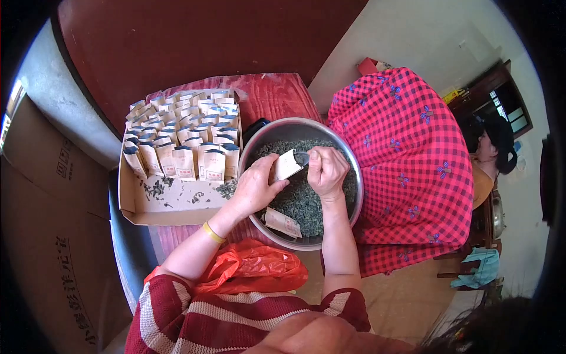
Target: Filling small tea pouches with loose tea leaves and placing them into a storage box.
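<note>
Above a steel basin (pixel 356 194) of dark dried leaves (pixel 305 201), my left hand (pixel 258 183) holds a small paper packet (pixel 287 165), its top facing right. Fingers closed, my right hand (pixel 327 170) grips a scoop or spoon (pixel 301 157), whose end is at the mouth of the packet; its handle is mostly hidden by the hand. Another paper packet (pixel 284 222) lies on the leaves at the basin's near left edge. To the left, a shallow cardboard tray (pixel 177 217) holds several upright packets (pixel 185 163) with dark blue tops, and loose leaves (pixel 154 189) lie on its bottom.
A red wood-patterned table (pixel 274 95) bears the tray and basin. An orange-red plastic bag (pixel 256 265) lies near my body. A red checked cloth (pixel 407 172) covers something bulky at the right. A large cardboard box (pixel 48 221) stands at the left. Another person (pixel 491 152) is at the far right.
</note>
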Demonstrator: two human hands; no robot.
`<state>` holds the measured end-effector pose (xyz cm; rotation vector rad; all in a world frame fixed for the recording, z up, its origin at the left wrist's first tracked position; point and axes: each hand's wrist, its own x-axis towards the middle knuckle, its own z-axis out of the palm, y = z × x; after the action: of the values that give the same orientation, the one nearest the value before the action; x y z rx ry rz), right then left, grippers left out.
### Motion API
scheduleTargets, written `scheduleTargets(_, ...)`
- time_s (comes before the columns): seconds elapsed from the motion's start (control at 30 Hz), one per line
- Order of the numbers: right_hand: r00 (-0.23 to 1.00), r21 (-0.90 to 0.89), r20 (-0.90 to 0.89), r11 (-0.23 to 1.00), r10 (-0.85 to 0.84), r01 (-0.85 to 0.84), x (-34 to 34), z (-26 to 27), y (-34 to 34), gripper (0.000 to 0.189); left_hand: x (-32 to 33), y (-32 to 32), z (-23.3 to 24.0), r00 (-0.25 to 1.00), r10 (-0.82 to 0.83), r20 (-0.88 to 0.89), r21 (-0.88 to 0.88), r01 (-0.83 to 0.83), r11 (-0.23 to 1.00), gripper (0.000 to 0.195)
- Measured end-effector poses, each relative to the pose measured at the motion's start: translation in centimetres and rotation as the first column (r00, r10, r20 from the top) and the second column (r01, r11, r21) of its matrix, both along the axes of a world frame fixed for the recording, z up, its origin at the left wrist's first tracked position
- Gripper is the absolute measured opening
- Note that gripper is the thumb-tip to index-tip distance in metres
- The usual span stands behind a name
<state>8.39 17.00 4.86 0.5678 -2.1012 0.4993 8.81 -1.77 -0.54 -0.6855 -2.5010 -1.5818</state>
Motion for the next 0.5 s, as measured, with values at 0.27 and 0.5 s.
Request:
scheduleTargets(0.27,0.999,-0.083,-0.021,0.996,0.03,-0.032,-0.1,-0.5,0.2,0.016,0.1,-0.2,0.3,1.0,-0.014,0.012,-0.001,0.014,1.0,0.065)
scheduleTargets(0.5,0.974,-0.283,0.147,0.936,-0.172,0.208,-1.4,-1.6,2.7,0.029,0.1,-0.2,0.4,1.0,-0.016,0.008,-0.004,0.016,1.0,0.065)
